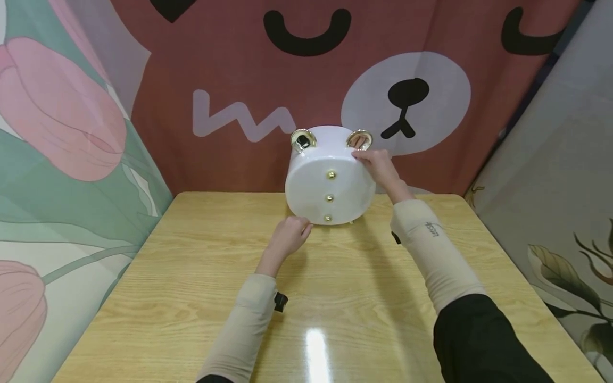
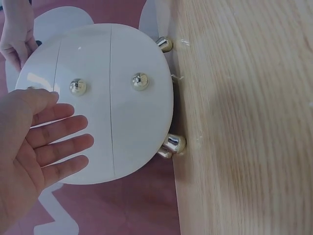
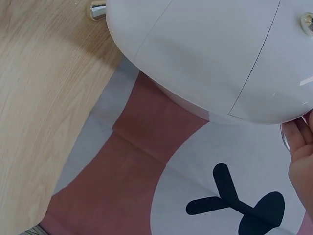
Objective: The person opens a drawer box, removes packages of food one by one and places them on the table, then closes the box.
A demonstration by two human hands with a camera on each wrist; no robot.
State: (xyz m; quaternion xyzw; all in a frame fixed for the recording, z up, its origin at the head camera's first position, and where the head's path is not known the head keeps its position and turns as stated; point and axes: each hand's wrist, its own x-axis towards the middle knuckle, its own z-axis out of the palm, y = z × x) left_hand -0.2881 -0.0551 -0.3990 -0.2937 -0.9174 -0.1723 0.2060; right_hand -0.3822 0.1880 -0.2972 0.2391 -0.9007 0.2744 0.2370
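Observation:
On the table stands a glossy white rounded drawer box (image 1: 316, 189) with two gold-rimmed ears on top. Seams divide its front into three drawers, each with a round gold knob (image 2: 140, 82). My left hand (image 1: 289, 234) is in front of the box's lower left. In the left wrist view its fingers (image 2: 63, 147) are spread and loosely bent, holding nothing, and overlap the drawer front. My right hand (image 1: 380, 167) touches the upper right edge of the box with its fingertips, just below the right ear (image 1: 360, 139). The right wrist view shows only part of this hand (image 3: 302, 152), at the frame's edge.
The box stands near the back edge of the wood-grain table (image 1: 191, 255) on short gold feet (image 2: 173, 143). Behind it hangs a reddish cloth (image 1: 230, 165) with a bear print. Patterned cloths (image 1: 62, 159) flank the table.

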